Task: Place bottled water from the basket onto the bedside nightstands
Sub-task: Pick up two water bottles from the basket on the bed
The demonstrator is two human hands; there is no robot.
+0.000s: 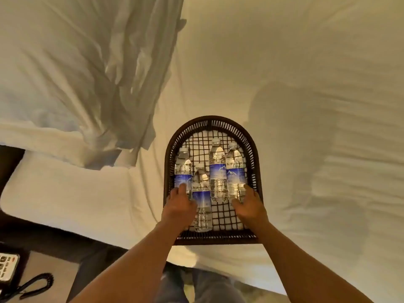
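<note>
A dark woven basket (258,171) sits on the white bed near its front edge. Several clear water bottles with blue labels lie in it side by side, caps pointing away from me. My left hand (178,207) covers the lower end of the leftmost bottle (183,169), fingers curled over it. My right hand (249,206) wraps the base of the rightmost bottle (235,171), thumb on its right side. Between them lie a shorter-looking bottle (202,193) and a taller one (217,169). All the bottles still rest on the basket floor.
A nightstand (48,267) shows at the bottom left, bearing a telephone (7,267) with a coiled cord (37,283). Rumpled white pillows and a folded sheet (87,84) lie at the upper left. The bed's edge (218,259) runs just in front of my legs.
</note>
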